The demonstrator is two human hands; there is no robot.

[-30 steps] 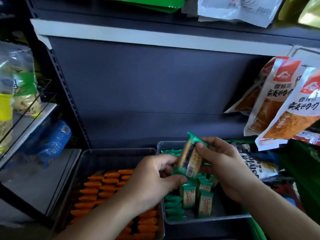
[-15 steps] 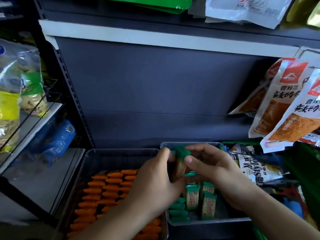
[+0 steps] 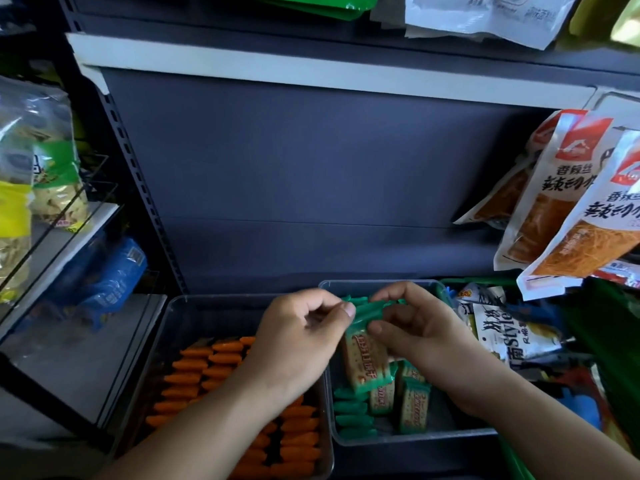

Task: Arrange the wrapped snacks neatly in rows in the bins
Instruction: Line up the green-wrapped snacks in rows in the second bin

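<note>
On the shelf (image 3: 311, 185), left hand (image 3: 301, 344) and right hand (image 3: 426, 337) pinch one green pack (image 3: 365, 362) by its top over the bin (image 3: 415, 439), mid-placement, so next it wants lowering upright into the row.

A dark blue back wall (image 3: 311, 174) fills the middle. On the right are tilted white and orange bags (image 3: 561, 209). Under them lies a white packet (image 3: 498, 327) with dark letters. On the left are a blue bag (image 3: 114, 275) and see-through bags (image 3: 48, 181) with green and yellow labels. Up top lies a white bag (image 3: 485, 15).
</note>
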